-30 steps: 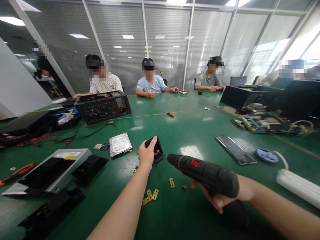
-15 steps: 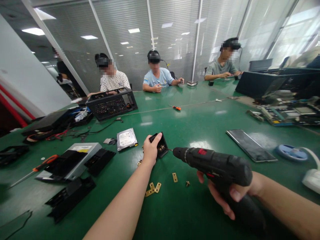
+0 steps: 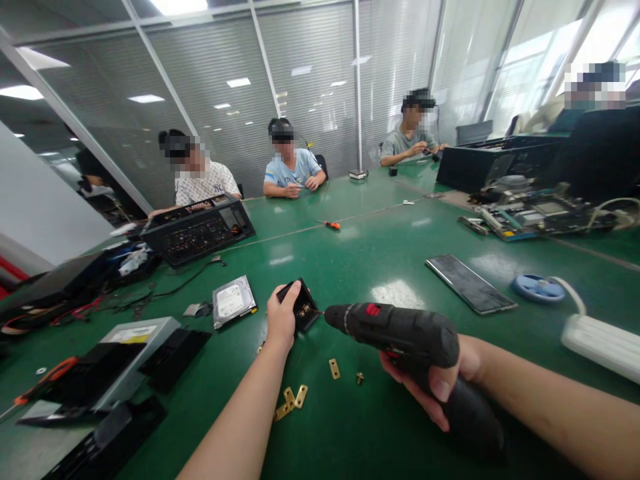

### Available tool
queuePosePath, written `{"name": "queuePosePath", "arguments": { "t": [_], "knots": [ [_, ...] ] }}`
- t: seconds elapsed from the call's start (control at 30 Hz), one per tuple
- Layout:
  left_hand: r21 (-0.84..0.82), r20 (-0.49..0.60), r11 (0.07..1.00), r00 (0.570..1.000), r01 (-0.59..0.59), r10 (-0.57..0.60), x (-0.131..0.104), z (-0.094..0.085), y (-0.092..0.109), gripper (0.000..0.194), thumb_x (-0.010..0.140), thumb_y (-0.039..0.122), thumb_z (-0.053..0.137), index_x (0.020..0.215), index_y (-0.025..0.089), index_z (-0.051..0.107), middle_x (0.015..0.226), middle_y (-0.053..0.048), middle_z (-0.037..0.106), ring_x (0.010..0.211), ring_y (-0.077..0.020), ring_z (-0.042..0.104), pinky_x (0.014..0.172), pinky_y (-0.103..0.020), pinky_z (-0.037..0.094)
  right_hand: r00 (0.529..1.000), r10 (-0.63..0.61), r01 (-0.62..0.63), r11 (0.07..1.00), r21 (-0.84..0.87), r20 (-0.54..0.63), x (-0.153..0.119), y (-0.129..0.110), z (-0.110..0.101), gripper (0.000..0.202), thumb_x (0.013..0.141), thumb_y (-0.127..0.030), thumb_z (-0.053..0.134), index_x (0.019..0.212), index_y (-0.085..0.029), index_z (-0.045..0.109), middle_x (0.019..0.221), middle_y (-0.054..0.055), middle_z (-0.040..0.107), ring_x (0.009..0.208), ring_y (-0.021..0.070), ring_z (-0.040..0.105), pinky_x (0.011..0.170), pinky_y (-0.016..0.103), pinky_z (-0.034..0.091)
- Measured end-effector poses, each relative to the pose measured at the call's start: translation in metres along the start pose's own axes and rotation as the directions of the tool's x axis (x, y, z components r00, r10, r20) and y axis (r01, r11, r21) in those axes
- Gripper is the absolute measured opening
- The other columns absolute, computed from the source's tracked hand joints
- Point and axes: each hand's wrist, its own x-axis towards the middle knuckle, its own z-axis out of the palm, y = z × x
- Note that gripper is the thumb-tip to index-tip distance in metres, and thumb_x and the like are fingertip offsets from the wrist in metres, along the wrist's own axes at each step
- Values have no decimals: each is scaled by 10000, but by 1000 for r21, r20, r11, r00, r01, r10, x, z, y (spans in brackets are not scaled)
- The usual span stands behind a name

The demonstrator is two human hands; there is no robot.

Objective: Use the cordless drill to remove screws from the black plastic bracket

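My left hand [image 3: 283, 319] is closed round a small black box [image 3: 306, 319], tilted on its side with its open face toward the right. Small brass-coloured parts show inside it. In my right hand [image 3: 440, 387] is a black power drill [image 3: 395, 330] with red marks, pointing left. Its thin bit reaches the opening of the box; whether the tip touches anything is too small to tell. Nearer to me lie a flat brass plate [image 3: 335, 369], a small brass screw-like piece [image 3: 360, 378] and several more brass plates [image 3: 301, 397].
A hard drive [image 3: 233, 301] lies left of the box, a silver optical drive [image 3: 165, 328] farther left. An orange screwdriver [image 3: 333, 225] is beyond. To the right are a dark flat panel [image 3: 470, 283], a blue disc [image 3: 539, 288] and a white power strip [image 3: 603, 343]. People sit across the green table [image 3: 360, 253].
The view has turned to the right, so most things appear farther left. Both hands keep their hold, the drill bit still at the box. The middle person across has brought both hands together.
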Motion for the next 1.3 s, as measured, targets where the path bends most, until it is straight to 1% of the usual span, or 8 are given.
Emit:
{"name": "queuePosePath", "arguments": {
  "t": [0.1, 0.4, 0.57, 0.9, 1.0, 1.1, 1.23, 1.3],
  "knots": [
    [11, -5, 1000, 1000, 8, -8, 1, -1, -2, 606, 724, 683, 885, 990, 160, 732, 952, -118, 804, 841, -267, 769, 784, -390, 622, 999, 13, -14, 1000, -10, -30, -2, -5, 2, 625, 562, -373, 998, 995, -208, 579, 682, 12, 794, 506, 208, 747, 508, 278, 623],
    [7, -16, 1000, 1000, 19, -19, -3, 1, 3, 614, 692, 686, 903, 966, 159, 749, 913, -107, 795, 826, -262, 759, 794, -398, 627, 1000, 10, -11, 1000, 18, 22, -4, 3, -8, 642, 564, -361, 1006, 1026, -199, 591, 699, 30, 795, 562, 219, 766, 565, 316, 644],
    [22, -61, 999, 997, 43, -41, -1, 1, 2, 638, 655, 709, 911, 928, 158, 741, 835, -92, 767, 794, -281, 750, 751, -411, 632, 997, -48, 45, 998, 45, 52, -3, 5, -8, 570, 613, -272, 986, 1037, -176, 617, 718, 36, 807, 542, 183, 758, 558, 261, 635],
    [-73, -120, 990, 984, 122, -130, 1, 5, 5, 668, 687, 724, 886, 979, 143, 734, 842, -106, 760, 783, -283, 755, 743, -433, 646, 996, -35, 35, 999, 2, 77, -8, -13, -4, 569, 723, -304, 971, 1178, -163, 659, 769, 20, 801, 598, 171, 769, 603, 265, 651],
    [-135, -151, 983, 978, 122, -142, 1, 6, 4, 662, 672, 692, 907, 997, 142, 733, 874, -96, 757, 774, -252, 744, 729, -401, 639, 995, -99, 95, 990, -102, -30, -17, -23, -2, 670, 744, -317, 963, 1322, -144, 670, 860, 42, 810, 652, 177, 787, 629, 274, 653],
    [-172, -171, 978, 974, 121, -150, 2, 9, 1, 647, 672, 666, 916, 1003, 142, 726, 886, -92, 749, 758, -239, 730, 709, -392, 629, 965, -173, 120, 959, -257, -196, -28, -34, 2, 777, 760, -264, 940, 1466, -201, 620, 1129, 101, 812, 786, 209, 821, 703, 329, 668],
    [-160, -266, 984, 957, 75, -116, 3, 12, -3, 667, 647, 687, 924, 974, 142, 722, 878, -77, 727, 772, -238, 712, 737, -410, 623, 905, -199, 68, 940, -333, -376, -34, -49, 16, 593, 706, -277, 938, 1259, -181, 747, 1145, 92, 799, 840, 204, 801, 775, 327, 644],
    [-148, -315, 988, 945, 41, -87, 4, 13, -5, 679, 640, 694, 924, 982, 139, 733, 893, -70, 721, 808, -237, 709, 774, -412, 619, 877, -215, 52, 931, -361, -429, -33, -58, 24, 615, 693, -266, 933, 1276, -202, 747, 1107, 65, 806, 843, 206, 796, 783, 332, 637]
  ]
}}
